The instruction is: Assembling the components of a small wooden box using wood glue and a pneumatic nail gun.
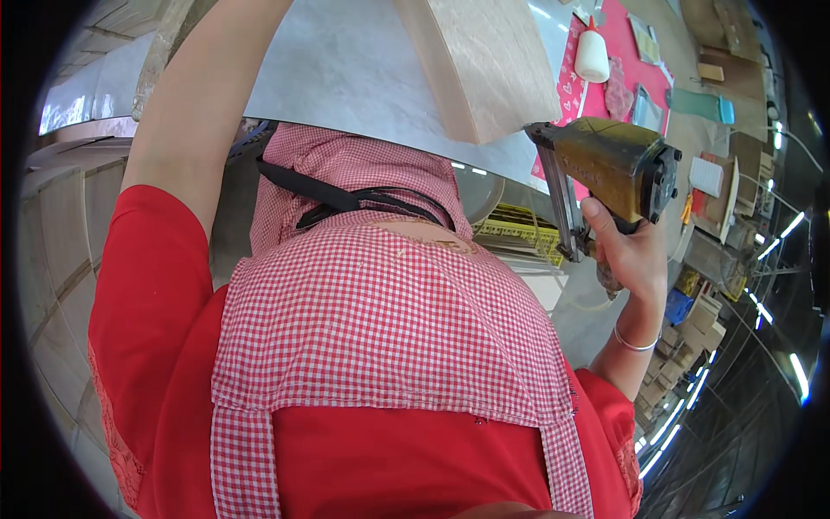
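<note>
Fingers of the right hand [629, 255] closed round the grip of a nailer [605, 164]; thumb lies along the near side, pointing up toward the body of the tool. Other fingers mostly hidden behind the grip; whether one sits on the trigger, cannot tell. Left hand out of view: left forearm [203, 112] runs up past the top edge, so cannot tell whether its fingers are apart, together or holding anything.

Nailer sits right of the wood piece [497, 65], body level with its near end, magazine slanting down toward the wearer. Nose is at the near right corner of the wood; touching or just beside, cannot tell from this angle.

Wood piece rests on the grey table [337, 69], close to the near edge. Broad pale face and one long side visible; far end cut off by the top of the view, so full length and shape unclear.

Right of the wood: pink sheet [624, 39], with a white bottle [592, 59], red-tipped, upon it. Crumpled pink item [618, 93] near the bottle, hard to make out. Below the table edge, yellow crate [510, 227], partly hidden by the apron [389, 329].
</note>
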{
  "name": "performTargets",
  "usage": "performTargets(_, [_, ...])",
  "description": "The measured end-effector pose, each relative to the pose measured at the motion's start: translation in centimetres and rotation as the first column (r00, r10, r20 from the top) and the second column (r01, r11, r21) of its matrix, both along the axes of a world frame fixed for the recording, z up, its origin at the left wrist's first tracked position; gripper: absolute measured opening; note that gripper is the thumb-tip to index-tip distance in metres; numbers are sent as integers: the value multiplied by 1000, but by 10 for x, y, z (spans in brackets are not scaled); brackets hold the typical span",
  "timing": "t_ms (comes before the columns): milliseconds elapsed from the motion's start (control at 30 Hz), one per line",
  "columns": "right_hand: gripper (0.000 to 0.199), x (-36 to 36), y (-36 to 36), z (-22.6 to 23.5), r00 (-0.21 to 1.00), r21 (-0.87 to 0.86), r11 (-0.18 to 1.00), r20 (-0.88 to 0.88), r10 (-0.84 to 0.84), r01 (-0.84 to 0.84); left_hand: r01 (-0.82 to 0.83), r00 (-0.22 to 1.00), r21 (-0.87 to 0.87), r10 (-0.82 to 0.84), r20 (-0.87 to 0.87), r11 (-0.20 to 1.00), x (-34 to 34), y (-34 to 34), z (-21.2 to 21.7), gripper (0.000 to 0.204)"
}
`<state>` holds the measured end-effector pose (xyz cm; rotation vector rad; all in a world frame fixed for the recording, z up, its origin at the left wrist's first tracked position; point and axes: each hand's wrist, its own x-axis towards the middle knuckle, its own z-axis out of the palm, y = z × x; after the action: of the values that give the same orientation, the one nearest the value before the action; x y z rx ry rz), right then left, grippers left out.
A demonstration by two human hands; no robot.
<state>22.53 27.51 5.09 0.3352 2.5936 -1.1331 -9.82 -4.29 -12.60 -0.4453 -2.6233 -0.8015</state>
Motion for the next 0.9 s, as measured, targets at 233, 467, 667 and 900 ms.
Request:
performTargets(233, [27, -7, 7, -5, 997, -10, 998, -29, 66, -66, -6, 1000, 4, 6, 11, 1000, 1, -1, 0, 32])
performTargets(467, [28, -2, 9, -4, 986, -3, 995, 132, -99, 100, 9, 997, -36, -6, 71, 999, 9, -2, 14, 35])
performTargets(667, [27, 18, 7, -10, 983, -36, 983, 1, -182, 182, 572, 814, -251, -578, 58, 781, 56, 20, 74, 86])
performTargets(900, [24, 32, 17, -9, 976, -13, 977, -36, -213, 213, 606, 618, -729, -766, 179, 319, 145, 103, 112, 107])
